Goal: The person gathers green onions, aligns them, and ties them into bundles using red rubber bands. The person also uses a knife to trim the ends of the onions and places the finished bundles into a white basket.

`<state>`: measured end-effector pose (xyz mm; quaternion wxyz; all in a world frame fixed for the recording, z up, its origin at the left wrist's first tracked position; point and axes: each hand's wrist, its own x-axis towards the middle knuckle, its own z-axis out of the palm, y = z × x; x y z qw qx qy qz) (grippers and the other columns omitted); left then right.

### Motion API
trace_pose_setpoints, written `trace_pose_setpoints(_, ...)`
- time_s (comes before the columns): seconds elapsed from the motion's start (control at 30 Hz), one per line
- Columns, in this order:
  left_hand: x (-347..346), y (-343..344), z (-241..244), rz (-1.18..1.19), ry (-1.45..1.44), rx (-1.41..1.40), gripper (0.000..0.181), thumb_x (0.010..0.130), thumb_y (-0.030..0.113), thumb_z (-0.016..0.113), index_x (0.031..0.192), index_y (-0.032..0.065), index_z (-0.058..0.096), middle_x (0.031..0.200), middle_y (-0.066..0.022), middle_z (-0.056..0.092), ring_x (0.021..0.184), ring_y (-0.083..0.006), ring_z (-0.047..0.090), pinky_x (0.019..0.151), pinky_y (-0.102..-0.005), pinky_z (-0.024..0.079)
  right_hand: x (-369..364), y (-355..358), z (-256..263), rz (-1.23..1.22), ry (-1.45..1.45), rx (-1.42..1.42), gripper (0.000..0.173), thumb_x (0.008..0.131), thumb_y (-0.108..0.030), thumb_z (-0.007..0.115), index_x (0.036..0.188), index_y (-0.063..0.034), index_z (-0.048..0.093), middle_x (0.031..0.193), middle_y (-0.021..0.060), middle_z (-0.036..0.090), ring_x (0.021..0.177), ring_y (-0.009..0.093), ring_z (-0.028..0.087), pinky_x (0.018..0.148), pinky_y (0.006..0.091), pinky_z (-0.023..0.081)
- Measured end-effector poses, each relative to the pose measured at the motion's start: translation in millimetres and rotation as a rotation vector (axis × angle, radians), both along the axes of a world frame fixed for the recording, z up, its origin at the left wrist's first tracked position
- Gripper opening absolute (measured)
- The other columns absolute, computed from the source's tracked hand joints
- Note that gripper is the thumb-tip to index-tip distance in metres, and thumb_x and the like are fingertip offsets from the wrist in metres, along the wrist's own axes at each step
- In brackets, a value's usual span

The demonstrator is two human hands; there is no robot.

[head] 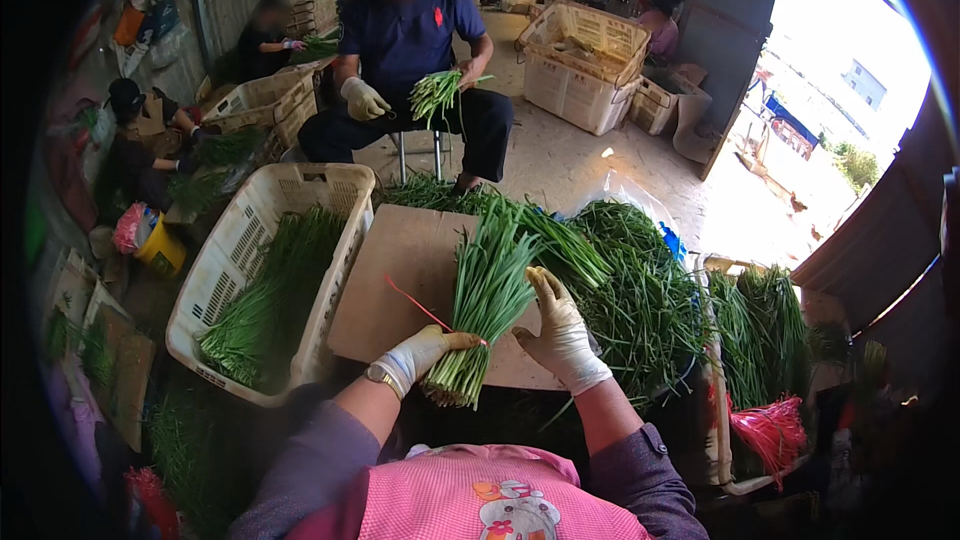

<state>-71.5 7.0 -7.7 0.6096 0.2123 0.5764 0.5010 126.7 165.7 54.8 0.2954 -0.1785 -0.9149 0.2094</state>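
A bundle of green garlic chives (491,277) lies over the near edge of a brown board (405,247), its pale cut ends towards me. Round its lower stems runs a red tie (420,298), one loose end sticking out to the left. My left hand (431,351), in a pale glove, grips the bundle at the tie, thumb on top. On the bundle's right side my right hand (559,330), gloved too, is raised with fingers apart and holds nothing. Its fingertips are close to the leaves; whether they touch, I cannot tell.
A white plastic crate (191,315) holding chives stands left of the board. Loose chives (630,285) are heaped at the right, near hanging red ties (772,431). Opposite sits a co-worker (405,37) holding a small bunch (437,94). Stacked crates (577,86) stand behind.
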Motion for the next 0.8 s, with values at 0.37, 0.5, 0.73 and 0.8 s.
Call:
trace_pose_setpoints(0.37,42,-77,154,-0.444,0.101,0.324,0.084,0.094,0.071,0.049,0.113,-0.0098,0.066,0.094,-0.0191,0.073,0.072,-0.0264,0.074,0.053,-0.0324,0.059,33,-76,1,0.391,0.256,-0.213,0.05,0.095,-0.026,0.07,0.139,-0.0058,0.055,0.139,0.0111,0.06,0.121,0.024,0.061,0.105,0.0393,0.048)
trace_pose_setpoints(0.5,36,-94,178,-0.245,0.313,0.587,0.076,0.094,0.063,0.058,0.098,-0.0113,0.07,0.084,-0.018,0.073,0.06,-0.0226,0.07,0.047,-0.0282,0.056,60,-98,21,0.332,0.373,-1.042,0.056,0.079,-0.009,0.085,0.128,0.0009,0.06,0.121,0.0072,0.069,0.111,0.016,0.062,0.1,0.0331,0.05)
trace_pose_setpoints(0.73,74,-61,175,-0.103,0.333,0.685,0.089,0.077,0.025,0.09,0.146,-0.0029,0.043,0.132,-0.0105,0.061,0.114,-0.0138,0.061,0.102,-0.0318,0.049,76,-103,25,0.505,0.139,-1.17,0.056,0.078,-0.008,0.085,0.128,0.0003,0.061,0.115,0.0048,0.07,0.103,0.013,0.063,0.098,0.0314,0.051)
trace_pose_setpoints(0.8,87,-58,156,-0.202,0.276,0.691,0.089,0.073,0.015,0.092,0.146,0.0003,0.045,0.138,-0.0071,0.059,0.122,-0.0162,0.058,0.108,-0.0348,0.045,77,-106,25,0.532,0.132,-1.06,0.057,0.078,-0.01,0.086,0.128,-0.0001,0.062,0.115,0.0047,0.071,0.104,0.013,0.064,0.098,0.0312,0.051)
